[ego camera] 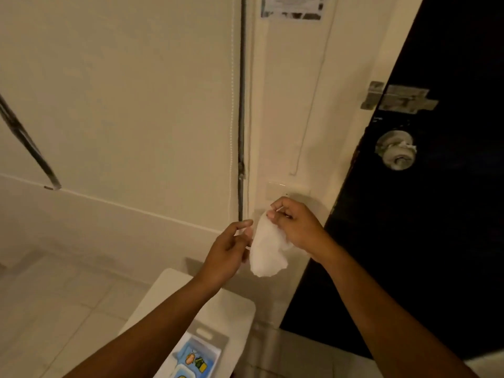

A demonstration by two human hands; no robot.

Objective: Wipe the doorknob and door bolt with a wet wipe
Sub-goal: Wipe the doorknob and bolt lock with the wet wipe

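A: How is the dark, tall door point(425, 241) expected to behave once it is wiped?

B: It is judged heavy and stiff, though it may swing if pressed hard. It is seen at the right, well apart from both hands. On it, the flat grey metal door bolt point(401, 98) is fixed above the round silver metal doorknob point(396, 151). Both are judged rigid; the knob is likely smooth and free to turn, so it is best cupped all round through the cloth. Something pale and crumpled is seen against the knob; what it is cannot be told.

A: And the crumpled white wet wipe point(267, 249)?

B: It is held in mid-air between the hands, above a white plastic table point(234, 309) on which a blue-printed wipe packet point(195, 358) lies. It is judged light, limp and damp, easily torn, and best taken at an edge and spread before use.

A: How is it held?

B: Its upper edge is pinched by the curled fingers and thumb of the right hand point(294, 227), so that the rest hangs down. The left hand point(229, 252) is raised just beside it, fingers loosely extended toward the hanging edge; whether it is touched cannot be told.
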